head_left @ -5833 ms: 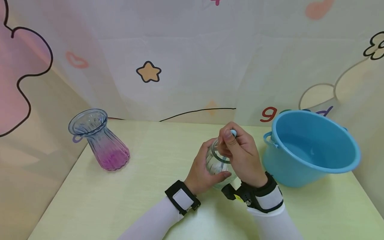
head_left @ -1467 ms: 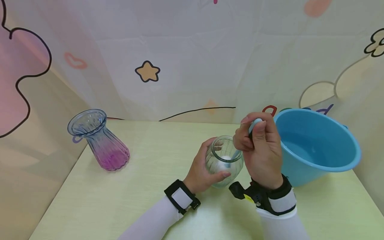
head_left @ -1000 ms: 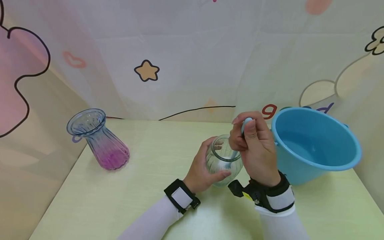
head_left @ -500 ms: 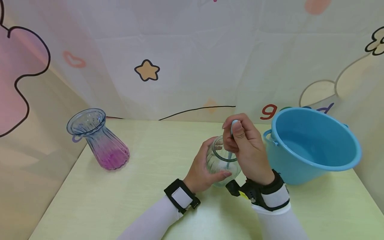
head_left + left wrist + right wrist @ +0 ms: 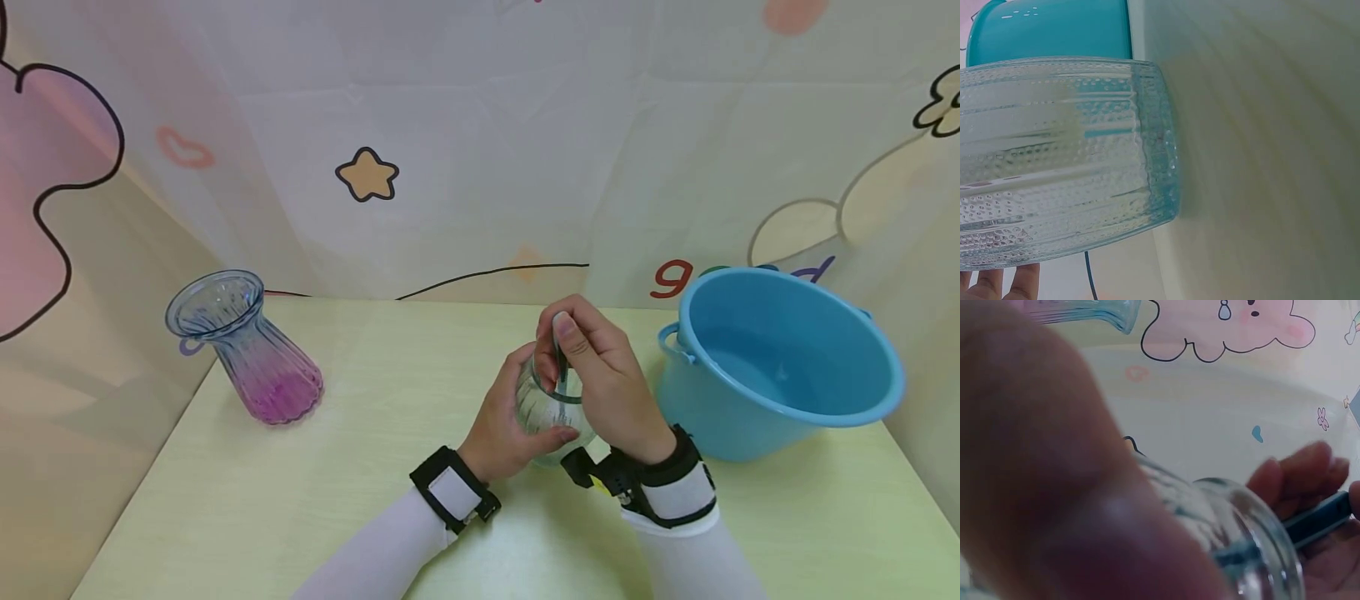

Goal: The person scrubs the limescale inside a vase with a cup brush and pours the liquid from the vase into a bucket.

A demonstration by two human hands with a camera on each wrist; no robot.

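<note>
A clear ribbed glass jar (image 5: pixel 527 406) stands on the table, mouth up and slightly tilted in the head view. My left hand (image 5: pixel 504 425) wraps its left side, thumb across the front. Its dotted glass and thick base fill much of the left wrist view. My right hand (image 5: pixel 600 375) pinches the blue handle of a slim brush (image 5: pixel 561 358) above the jar's mouth. The handle (image 5: pixel 1319 520) reaches in through the jar's glass rim (image 5: pixel 1272 531) in the right wrist view. Inside, the brush's whitish end is blurred by the glass and partly hidden.
A blue plastic bucket (image 5: pixel 750 417) stands close to the right of my right hand. At the left, a blue-to-pink glass vase (image 5: pixel 273 367) stands on the pale table (image 5: pixel 337 492). A printed cloth (image 5: pixel 465 167) hangs behind the table.
My right hand has swung left and lower over the jar with the brush, after being farther right and higher about a second ago. My left hand and the jar stay nearly still.
</note>
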